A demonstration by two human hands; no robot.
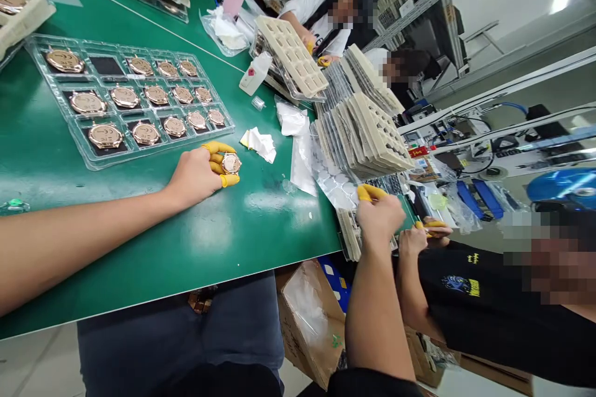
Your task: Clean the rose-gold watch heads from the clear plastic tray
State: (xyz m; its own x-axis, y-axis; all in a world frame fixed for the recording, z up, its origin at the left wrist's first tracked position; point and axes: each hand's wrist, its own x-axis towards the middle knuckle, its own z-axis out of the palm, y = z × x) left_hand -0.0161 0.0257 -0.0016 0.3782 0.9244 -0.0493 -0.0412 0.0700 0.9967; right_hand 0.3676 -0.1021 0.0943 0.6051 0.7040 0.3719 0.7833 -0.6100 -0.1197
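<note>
My left hand point(198, 175), with yellow finger cots, pinches a rose-gold watch case point(231, 163) over the green table. Up and left of it lies a clear tray point(88, 158) holding rows of similar watch cases, with one pocket in the top row showing only its dark pad. My right hand point(379, 214) reaches out to the right, its cot-covered fingers drawn together beside a clear sheet with round shapes point(338, 185). What those fingers hold, if anything, is hidden. Below that hand sits a low stack of trays point(349, 232).
Tall stacks of beige trays point(377, 136) stand at the table's right end. White tissue point(261, 144), a small white bottle point(256, 73) and a pink bottle point(233, 0) lie or stand nearby. Co-workers sit across and at right. A cardboard box point(298, 329) is below the edge.
</note>
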